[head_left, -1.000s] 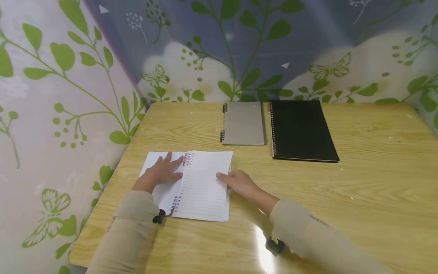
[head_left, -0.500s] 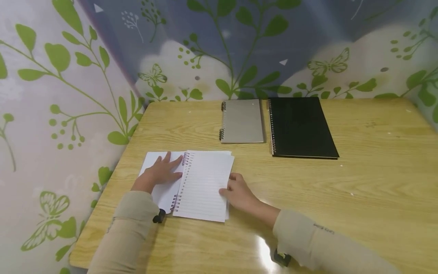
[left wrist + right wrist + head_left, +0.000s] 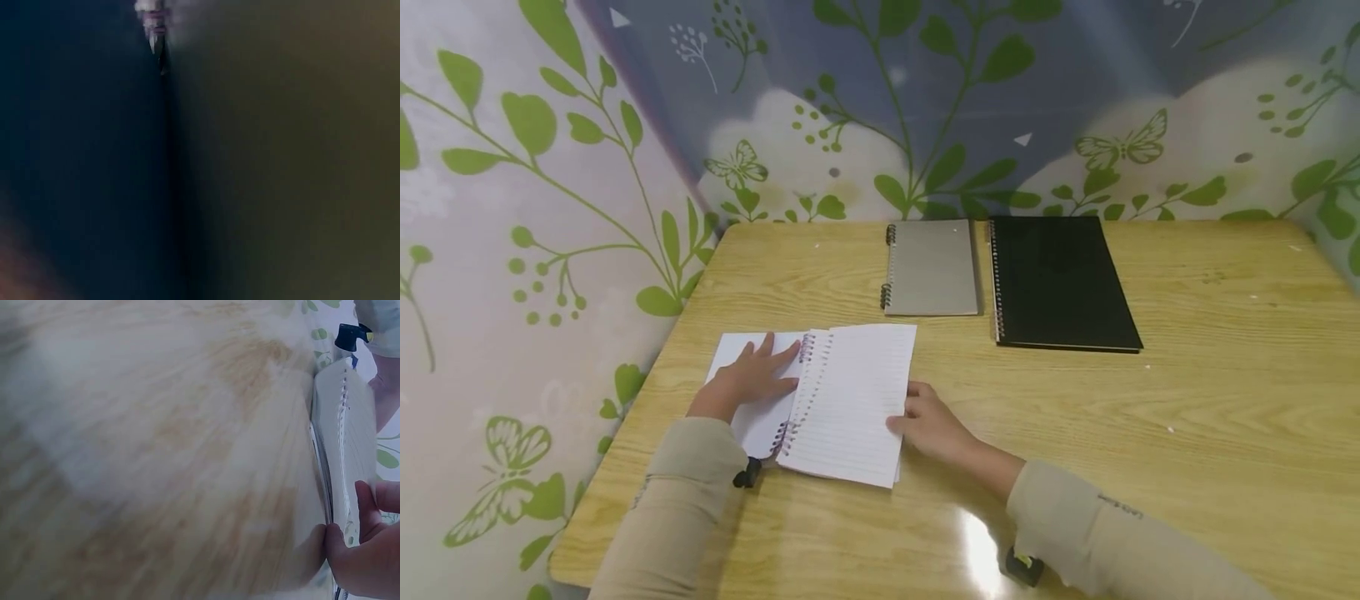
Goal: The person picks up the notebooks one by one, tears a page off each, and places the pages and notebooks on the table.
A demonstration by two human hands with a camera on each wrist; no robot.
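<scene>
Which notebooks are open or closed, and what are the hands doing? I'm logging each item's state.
White spiral notebook: open, right-hand pages lifted off the stack.
Grey notebook: closed, flat.
Black notebook: closed, flat.
Left hand: flat, pressing the left page.
Right hand: pinching the lifted pages' edge.

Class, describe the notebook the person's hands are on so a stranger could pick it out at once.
On the light wooden table, look to the near left corner, not the far edge by the leafy wall. There lies an open white spiral notebook with lined pages; the grey closed notebook and the black closed notebook lie shut and untouched.
</scene>
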